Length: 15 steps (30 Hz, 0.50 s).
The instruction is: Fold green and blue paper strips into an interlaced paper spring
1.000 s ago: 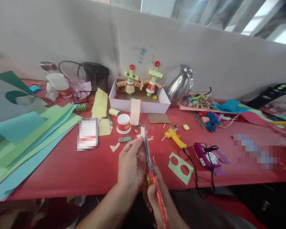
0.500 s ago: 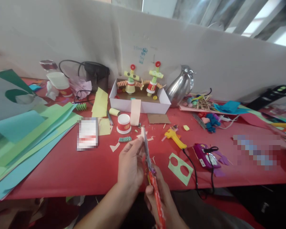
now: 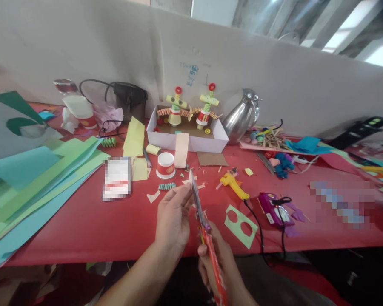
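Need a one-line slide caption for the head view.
Left hand pinches a paper scrap; right hand works scissors.

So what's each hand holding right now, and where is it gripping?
The right hand holds the orange-handled scissors by the handles. The left hand pinches a small pale paper scrap by its lower end, against the blades.

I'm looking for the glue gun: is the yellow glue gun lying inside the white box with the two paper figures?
No, the yellow glue gun lies on the red table, in front of the white box and outside it.
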Each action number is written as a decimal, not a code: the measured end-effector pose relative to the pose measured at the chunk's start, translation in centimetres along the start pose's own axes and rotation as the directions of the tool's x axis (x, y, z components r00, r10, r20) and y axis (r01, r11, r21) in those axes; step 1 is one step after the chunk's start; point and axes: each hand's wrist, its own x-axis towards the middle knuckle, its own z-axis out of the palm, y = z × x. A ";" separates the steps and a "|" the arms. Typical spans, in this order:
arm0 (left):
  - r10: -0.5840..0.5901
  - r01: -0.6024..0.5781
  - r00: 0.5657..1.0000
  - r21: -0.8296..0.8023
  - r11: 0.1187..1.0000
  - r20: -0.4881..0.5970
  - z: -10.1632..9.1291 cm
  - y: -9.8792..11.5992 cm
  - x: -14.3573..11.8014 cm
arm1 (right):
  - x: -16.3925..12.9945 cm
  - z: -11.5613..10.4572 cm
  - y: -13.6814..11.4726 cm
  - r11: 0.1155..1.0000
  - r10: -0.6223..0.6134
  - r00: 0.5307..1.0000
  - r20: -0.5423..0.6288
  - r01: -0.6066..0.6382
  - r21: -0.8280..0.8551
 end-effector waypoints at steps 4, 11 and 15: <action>-0.017 0.017 1.000 0.011 1.000 0.021 -0.3 0.0 0.3 | -0.6 0.0 -0.3 0.998 0.059 0.998 -0.018 -0.058 0.035; -0.042 0.041 0.998 0.033 0.999 0.054 -0.9 0.3 0.7 | -0.6 -2.0 -0.8 0.991 0.077 0.990 0.115 -0.088 0.101; -0.051 0.045 0.995 0.071 0.996 0.086 -0.9 0.6 0.7 | -0.4 -2.6 -0.9 0.995 0.049 0.988 0.150 -0.062 0.082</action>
